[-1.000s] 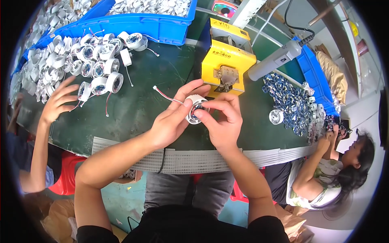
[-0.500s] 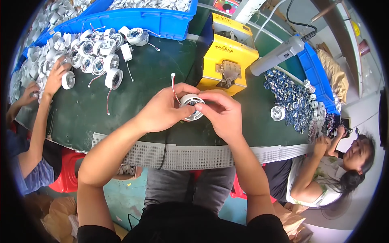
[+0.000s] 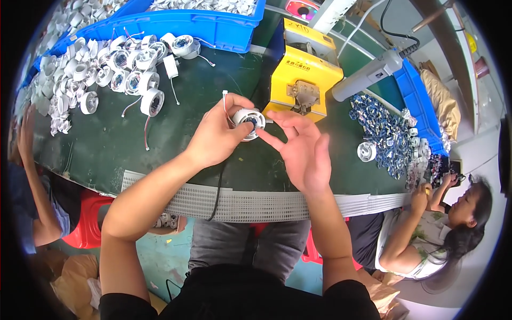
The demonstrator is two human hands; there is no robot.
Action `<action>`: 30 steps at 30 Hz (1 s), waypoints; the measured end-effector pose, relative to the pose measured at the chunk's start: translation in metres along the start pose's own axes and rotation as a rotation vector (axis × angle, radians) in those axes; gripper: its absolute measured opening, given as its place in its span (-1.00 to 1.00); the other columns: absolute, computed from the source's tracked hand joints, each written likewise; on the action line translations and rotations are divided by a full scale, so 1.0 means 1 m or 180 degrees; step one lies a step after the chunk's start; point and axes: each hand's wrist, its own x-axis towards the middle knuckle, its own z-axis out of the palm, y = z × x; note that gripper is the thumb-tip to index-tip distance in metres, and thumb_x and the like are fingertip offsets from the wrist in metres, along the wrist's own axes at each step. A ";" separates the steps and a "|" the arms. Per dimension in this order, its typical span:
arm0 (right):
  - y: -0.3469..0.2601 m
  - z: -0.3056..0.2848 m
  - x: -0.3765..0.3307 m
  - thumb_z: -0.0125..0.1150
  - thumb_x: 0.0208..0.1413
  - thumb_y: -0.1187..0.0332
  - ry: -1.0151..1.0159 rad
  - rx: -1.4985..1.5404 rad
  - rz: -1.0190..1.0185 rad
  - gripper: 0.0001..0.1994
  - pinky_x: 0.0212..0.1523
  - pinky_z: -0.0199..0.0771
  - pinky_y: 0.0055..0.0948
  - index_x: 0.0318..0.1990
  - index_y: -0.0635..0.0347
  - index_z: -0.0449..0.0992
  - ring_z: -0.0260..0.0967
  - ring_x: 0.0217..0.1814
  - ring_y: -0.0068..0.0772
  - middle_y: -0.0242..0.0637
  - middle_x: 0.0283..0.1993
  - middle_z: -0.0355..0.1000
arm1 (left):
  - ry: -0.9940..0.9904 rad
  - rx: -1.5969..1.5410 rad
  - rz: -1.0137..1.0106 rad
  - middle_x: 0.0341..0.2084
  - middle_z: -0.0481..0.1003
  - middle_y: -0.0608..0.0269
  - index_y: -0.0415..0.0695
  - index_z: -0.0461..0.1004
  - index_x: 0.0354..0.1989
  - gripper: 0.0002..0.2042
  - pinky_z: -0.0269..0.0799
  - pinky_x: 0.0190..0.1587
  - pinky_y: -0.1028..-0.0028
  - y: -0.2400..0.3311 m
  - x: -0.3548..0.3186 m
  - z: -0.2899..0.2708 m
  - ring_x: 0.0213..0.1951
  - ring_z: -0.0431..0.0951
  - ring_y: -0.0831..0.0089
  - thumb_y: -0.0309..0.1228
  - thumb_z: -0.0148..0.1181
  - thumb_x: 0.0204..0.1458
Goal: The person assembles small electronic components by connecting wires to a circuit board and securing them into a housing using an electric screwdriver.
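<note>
Between the thumb and fingers of my left hand is a round white plastic housing with a dark circuit board inside. My left thumb presses on the board. A thin wire lead with a small white connector sticks up beside the left fingers. To the right, my right hand is spread, palm up, its index fingertip close to the housing's rim; it grips nothing. Both hands are over the green tabletop, in front of a yellow machine.
White housings, several with wires, are heaped at the left below a blue bin. On the right lie a pile of small blue circuit boards, a lone white housing and a grey cylindrical tool. Co-workers sit at both sides.
My right hand has let go of the housing and opened out to the right. The left hand still holds it. The left co-worker's arms have drawn back from the heap.
</note>
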 end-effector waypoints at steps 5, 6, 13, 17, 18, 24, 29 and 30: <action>-0.005 0.007 0.000 -0.25 0.23 -0.30 -0.0117 -0.0392 0.0006 -0.28 0.32 0.08 0.20 0.07 0.28 0.33 -0.01 0.44 -0.13 -0.05 0.24 0.22 | -0.0138 0.0395 -0.0149 -0.32 0.55 0.21 -0.28 0.40 0.04 -0.66 0.44 -0.37 0.54 0.000 -0.003 0.007 -0.38 0.50 0.62 -0.57 0.18 0.06; -0.006 0.006 0.001 -0.24 0.22 -0.31 -0.0185 -0.0424 0.0000 -0.27 0.32 0.08 0.20 0.07 0.29 0.33 -0.01 0.44 -0.14 -0.03 0.23 0.22 | -0.0150 0.0407 -0.0232 -0.30 0.55 0.22 -0.28 0.40 0.06 -0.66 0.47 -0.35 0.55 0.000 -0.003 0.008 -0.36 0.51 0.62 -0.57 0.17 0.07; -0.007 -0.002 -0.003 -0.24 0.29 -0.19 0.0068 -0.0029 -0.0091 -0.36 0.31 0.12 0.16 0.02 0.33 0.36 0.08 0.37 -0.15 0.00 0.18 0.25 | -0.0259 -0.0684 -0.0773 -0.16 0.48 0.22 -0.28 0.37 0.04 -0.72 0.63 -0.09 0.39 0.015 0.000 0.007 -0.15 0.55 0.50 -0.64 0.08 0.14; -0.008 -0.007 -0.004 -0.03 0.33 0.24 0.1019 -0.1574 -0.0012 -0.70 0.20 0.37 -0.08 -0.17 0.38 0.43 0.35 0.11 -0.25 -0.09 0.00 0.38 | -0.0173 -0.0708 -0.0862 -0.15 0.47 0.23 -0.27 0.37 0.07 -0.70 0.64 -0.06 0.32 0.014 -0.001 0.007 -0.14 0.54 0.49 -0.64 0.07 0.15; -0.012 -0.009 0.000 0.04 0.30 0.29 0.1513 -0.1792 -0.0278 -0.76 0.14 0.42 -0.17 -0.14 0.36 0.42 0.37 0.06 -0.27 -0.13 -0.02 0.39 | -0.0230 -0.0742 -0.0905 -0.15 0.46 0.25 -0.27 0.36 0.09 -0.69 0.64 -0.06 0.31 0.015 -0.001 0.007 -0.14 0.53 0.50 -0.63 0.07 0.15; -0.060 -0.068 0.053 0.39 0.04 0.32 0.2191 -0.3058 -0.1009 -0.39 0.17 0.30 -0.27 0.18 0.34 0.23 0.26 0.19 -0.32 -0.09 0.22 0.25 | -0.0563 -0.0814 -0.1015 -0.12 0.44 0.27 -0.23 0.33 0.16 -0.65 0.63 -0.04 0.31 0.015 -0.004 0.010 -0.14 0.52 0.48 -0.61 0.02 0.19; -0.066 -0.071 0.078 0.34 0.08 0.29 0.2267 -0.3405 -0.1259 -0.48 -0.09 0.43 -0.43 0.13 0.30 0.27 0.46 -0.29 -0.46 -0.26 -0.37 0.50 | -0.0609 -0.0712 -0.1139 -0.14 0.44 0.20 -0.24 0.28 0.17 -0.66 0.62 -0.05 0.31 0.009 -0.003 0.009 -0.17 0.56 0.39 -0.59 -0.01 0.21; -0.066 -0.065 0.079 0.28 0.13 0.30 0.2234 -0.3031 -0.1496 -0.51 -0.17 0.42 -0.44 0.13 0.29 0.24 0.44 -0.33 -0.48 -0.26 -0.40 0.48 | -0.0570 -0.0718 -0.1200 -0.15 0.45 0.18 -0.25 0.27 0.17 -0.66 0.62 -0.05 0.31 0.009 -0.003 0.008 -0.18 0.57 0.37 -0.58 -0.01 0.21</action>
